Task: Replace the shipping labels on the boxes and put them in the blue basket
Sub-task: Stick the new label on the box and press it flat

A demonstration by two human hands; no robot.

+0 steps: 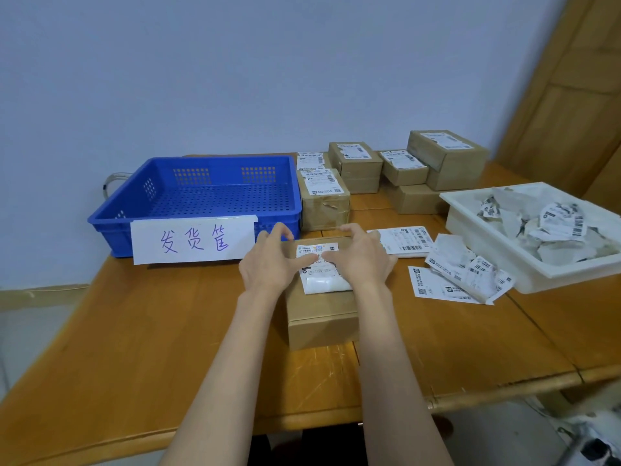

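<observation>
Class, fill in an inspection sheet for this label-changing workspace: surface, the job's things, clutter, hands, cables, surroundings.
Surface: wooden table, scratched near the front edge.
Job's things: cardboard box in front of the person, label on its top; blue basket holds no boxes; stacked boxes behind, labelled.
Clutter: white tray of torn label scraps; loose label sheets beside it.
Hands: left hand and right hand press thumbs on the label.
Cables: pale cable loop behind the basket.
Surroundings: plain wall, wooden door at right.
</observation>
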